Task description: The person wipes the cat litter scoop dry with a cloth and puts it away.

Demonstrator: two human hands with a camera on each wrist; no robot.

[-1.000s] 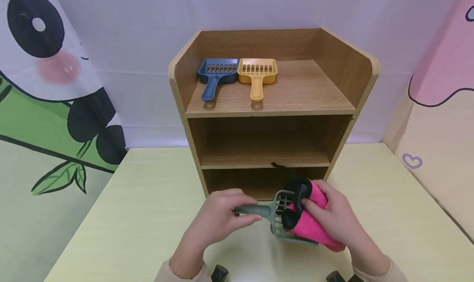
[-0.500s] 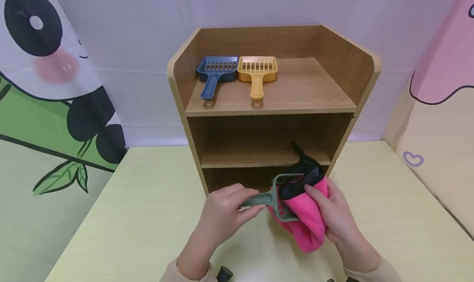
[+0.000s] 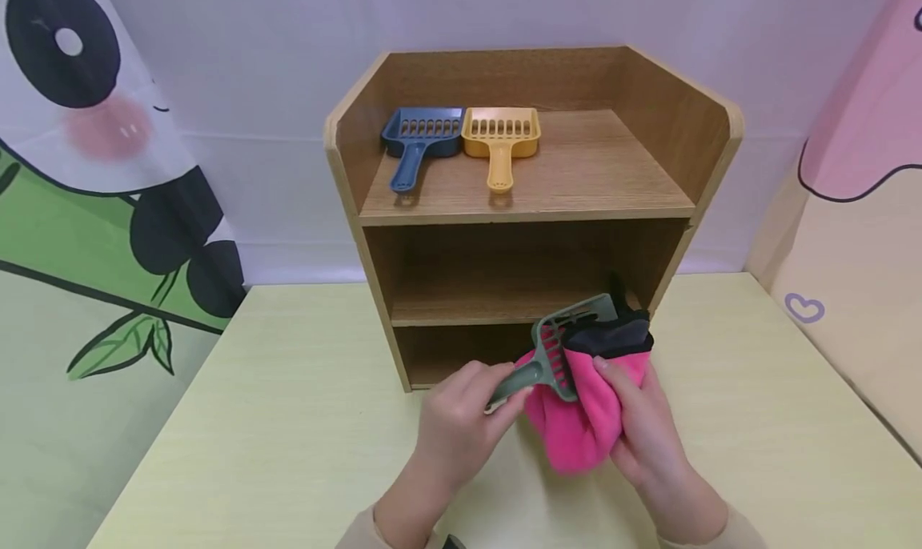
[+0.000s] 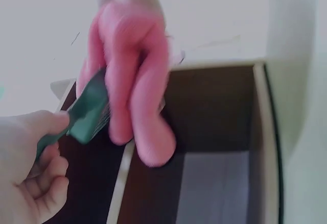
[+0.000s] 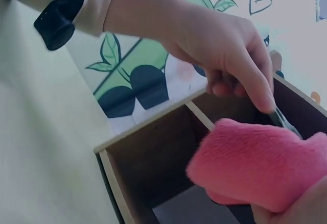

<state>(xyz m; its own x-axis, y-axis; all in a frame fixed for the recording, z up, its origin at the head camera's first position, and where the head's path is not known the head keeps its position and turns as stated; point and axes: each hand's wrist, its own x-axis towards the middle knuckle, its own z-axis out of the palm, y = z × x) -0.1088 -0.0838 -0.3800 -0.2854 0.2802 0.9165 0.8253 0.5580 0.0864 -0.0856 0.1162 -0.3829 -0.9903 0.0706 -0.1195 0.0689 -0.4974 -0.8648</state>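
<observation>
My left hand point(image 3: 461, 421) pinches the handle of a grey-green slotted litter scoop point(image 3: 522, 378). The scoop is tilted, its head pointing up and to the right in the head view. A pink cloth with black trim point(image 3: 576, 441) lies against the scoop's head and covers part of it. My right hand point(image 3: 651, 433) holds that cloth, thumb on its front. In the left wrist view the cloth point(image 4: 138, 45) hangs in folds beside the green scoop point(image 4: 91, 109). In the right wrist view the fuzzy cloth point(image 5: 245, 163) hides most of the scoop.
Just behind the hands stands a wooden shelf unit point(image 3: 504, 316). On its top level, a blue scoop point(image 3: 414, 149) and a yellow scoop point(image 3: 500, 150) lie side by side at the left. Everything rests on a pale table point(image 3: 288, 421), with a printed cloth backdrop point(image 3: 288, 117) behind.
The scoop has risen and turned from nearly level to slanting up rightward. The cloth has shifted around its head, with folds now hanging below. Both hands keep their holds.
</observation>
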